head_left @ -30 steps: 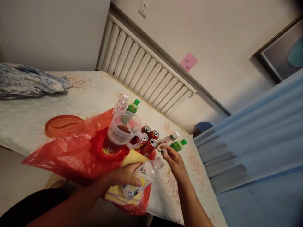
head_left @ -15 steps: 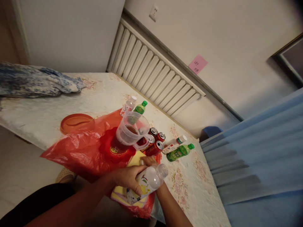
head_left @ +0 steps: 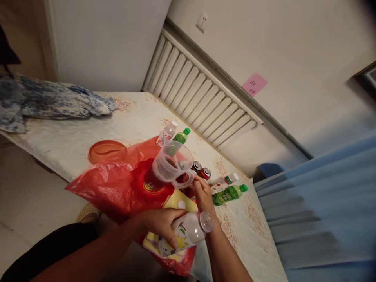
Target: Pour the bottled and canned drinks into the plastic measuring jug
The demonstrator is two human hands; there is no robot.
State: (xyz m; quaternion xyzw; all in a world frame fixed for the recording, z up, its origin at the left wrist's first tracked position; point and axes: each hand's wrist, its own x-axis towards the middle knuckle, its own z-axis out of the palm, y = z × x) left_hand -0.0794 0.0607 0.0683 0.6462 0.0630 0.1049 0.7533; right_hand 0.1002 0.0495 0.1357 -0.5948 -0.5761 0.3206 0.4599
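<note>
My left hand [head_left: 166, 227] is wrapped round a clear plastic bottle [head_left: 194, 229] with a fruit-printed label, tilted, its mouth uncapped. My right hand [head_left: 203, 194] has its fingers at the handle of a clear plastic jug [head_left: 169, 166], closed on it as far as I can see; the thumb is hidden. Some brown liquid shows inside the jug, which stands on a round red mat [head_left: 142, 188]. On the yellow cloth [head_left: 173, 199] between my hands lies a white bottle cap [head_left: 181, 205].
Beneath these spreads a red plastic bag [head_left: 101, 186], with an orange-red lid [head_left: 105, 150] beside it. Several drink cans [head_left: 206, 172], partly hidden, stand behind my right hand. Green bottles [head_left: 230, 194] and white-capped bottles [head_left: 230, 179] stand farther back. A radiator [head_left: 196, 82] runs behind the table.
My right hand has moved from the yellow cloth up to the jug's handle, and the white cap now lies uncovered on the cloth. My left hand still holds the bottle. The view has shifted slightly.
</note>
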